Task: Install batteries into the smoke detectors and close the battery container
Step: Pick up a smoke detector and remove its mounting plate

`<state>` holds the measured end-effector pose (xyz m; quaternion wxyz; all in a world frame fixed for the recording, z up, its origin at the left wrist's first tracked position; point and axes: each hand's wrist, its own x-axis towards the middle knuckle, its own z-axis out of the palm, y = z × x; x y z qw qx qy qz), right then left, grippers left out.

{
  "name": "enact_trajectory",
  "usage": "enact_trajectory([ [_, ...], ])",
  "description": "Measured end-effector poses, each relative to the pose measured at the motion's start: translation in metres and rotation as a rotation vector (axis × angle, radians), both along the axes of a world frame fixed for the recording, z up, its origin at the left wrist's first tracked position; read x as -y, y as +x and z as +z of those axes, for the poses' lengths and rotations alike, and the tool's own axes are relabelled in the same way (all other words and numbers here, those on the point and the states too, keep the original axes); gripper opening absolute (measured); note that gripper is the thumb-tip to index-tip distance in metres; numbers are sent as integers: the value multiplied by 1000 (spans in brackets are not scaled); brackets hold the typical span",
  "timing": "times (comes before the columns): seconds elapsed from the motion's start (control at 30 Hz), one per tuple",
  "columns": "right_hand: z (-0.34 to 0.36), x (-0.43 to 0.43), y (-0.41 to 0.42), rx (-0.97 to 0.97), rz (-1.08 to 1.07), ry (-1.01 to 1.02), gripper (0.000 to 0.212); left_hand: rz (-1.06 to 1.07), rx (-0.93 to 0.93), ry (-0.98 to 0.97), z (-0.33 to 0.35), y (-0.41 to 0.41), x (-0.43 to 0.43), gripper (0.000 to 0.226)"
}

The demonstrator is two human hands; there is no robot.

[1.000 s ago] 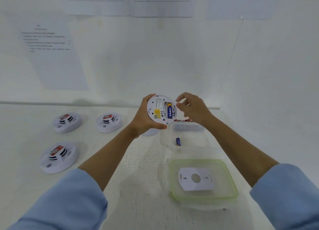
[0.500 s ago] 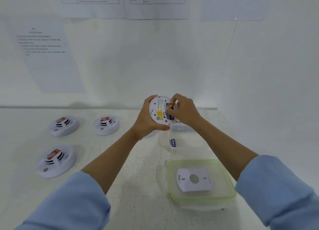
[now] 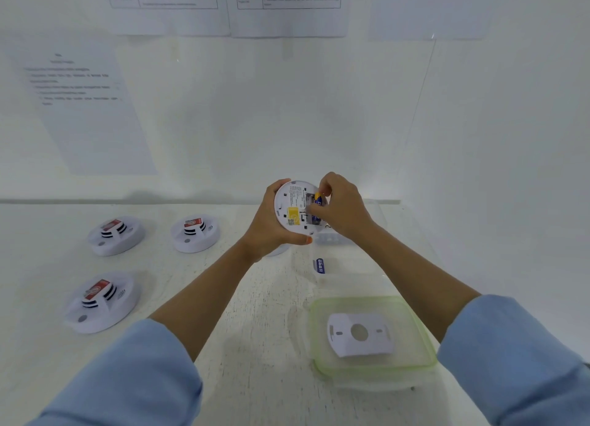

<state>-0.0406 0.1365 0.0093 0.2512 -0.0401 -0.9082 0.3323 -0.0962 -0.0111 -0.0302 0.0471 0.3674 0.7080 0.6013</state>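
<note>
left hand (image 3: pixel 268 224) grips the smoke detector (image 3: pixel 292 202); fingers of the right hand (image 3: pixel 343 208) pinch a battery (image 3: pixel 316 202) at its bay; pressing it flat seems best

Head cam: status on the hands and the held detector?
Left hand grips smoke detector, back facing camera. Right hand pinches blue battery at the compartment, seating unclear. Container lid off, on table. Nothing in the way.
</note>
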Motion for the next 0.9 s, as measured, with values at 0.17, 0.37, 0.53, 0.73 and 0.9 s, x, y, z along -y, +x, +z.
enact_trajectory([
  [0.17,0,7,6,-124,16,-1,25,-10,-1,16,-1,-1,-2,97],
  [0.37,12,-19,9,46,-217,-399,14,0,21,16,0,-6,6,99],
  [0.53,-23,-25,10,764,-128,-71,28,4,38,-2,-2,-9,10,102],
  [0.73,-36,-19,9,904,-1,27,30,-6,70,-5,-1,-12,9,103],
  [0.9,-1,-39,-3,751,7,-80,22,5,109,8,-1,-20,10,105],
])
